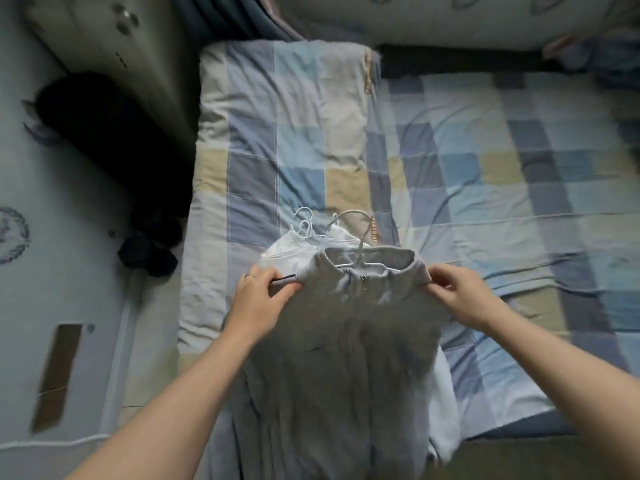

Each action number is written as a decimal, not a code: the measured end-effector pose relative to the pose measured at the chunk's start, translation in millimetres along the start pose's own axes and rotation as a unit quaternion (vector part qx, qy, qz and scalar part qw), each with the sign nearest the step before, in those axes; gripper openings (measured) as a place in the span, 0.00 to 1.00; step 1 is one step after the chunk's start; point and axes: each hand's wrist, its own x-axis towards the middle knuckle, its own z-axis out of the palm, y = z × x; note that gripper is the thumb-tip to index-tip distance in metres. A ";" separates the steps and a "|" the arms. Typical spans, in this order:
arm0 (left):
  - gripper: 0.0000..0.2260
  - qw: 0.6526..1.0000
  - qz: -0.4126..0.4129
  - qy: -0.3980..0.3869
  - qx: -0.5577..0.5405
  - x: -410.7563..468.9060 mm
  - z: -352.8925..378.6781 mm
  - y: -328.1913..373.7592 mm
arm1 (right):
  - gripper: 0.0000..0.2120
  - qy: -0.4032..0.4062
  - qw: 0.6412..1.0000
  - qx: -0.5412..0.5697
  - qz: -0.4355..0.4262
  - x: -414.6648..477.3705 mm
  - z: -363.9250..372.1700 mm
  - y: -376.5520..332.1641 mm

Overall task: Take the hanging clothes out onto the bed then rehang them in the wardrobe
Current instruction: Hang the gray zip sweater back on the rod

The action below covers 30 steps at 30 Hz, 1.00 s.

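Head view: a grey top [346, 323] lies front up on the bed [519, 174], its hem hanging off the near edge and its collar pointing away. At the top's left shoulder, the left hand [263, 296], with a ring [250, 276] on one finger, curls its fingers and thumb round the fabric. At the top's right shoulder, the right hand [460, 292] pinches the cloth between thumb and bent fingers. A small metal zip [364, 282] sits below the top's collar, and a white hanger [356, 261] shows inside the neck opening. Just beyond the top, partly under it, lies a white garment [294, 251] with more pale hanger hooks [304, 223] sticking out. Beyond that is a folded checked quilt [277, 133]; orange stitched marks [369, 81] on its edge are too blurred to read. Far left of the top, a round wreath-like emblem [12, 233] is also unreadable. Dark clothes [104, 133] lie left of the quilt, and a pale printed cushion [450, 19] lies farthest from the top.
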 end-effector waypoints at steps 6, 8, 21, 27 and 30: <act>0.12 0.998 0.063 -0.019 -0.011 -64.5 -28.3 71.6 | 0.04 0.119 0.990 0.075 0.032 -128.7 -42.6 -21.9; 0.12 0.996 0.086 -0.019 -0.020 -79.7 -28.6 89.2 | 0.05 0.158 0.981 0.102 0.035 -160.3 -52.9 -21.7; 0.12 0.942 0.318 -0.101 -0.041 -197.6 67.5 263.6 | 0.09 0.402 0.891 0.185 0.099 -419.5 -98.6 65.6; 0.11 0.901 0.411 -0.133 -0.046 -287.5 159.3 352.2 | 0.07 0.495 0.840 0.173 0.139 -560.2 -115.3 128.1; 0.13 0.874 0.461 -0.146 -0.039 -337.6 206.6 400.2 | 0.07 0.546 0.807 0.156 0.163 -630.2 -123.1 160.6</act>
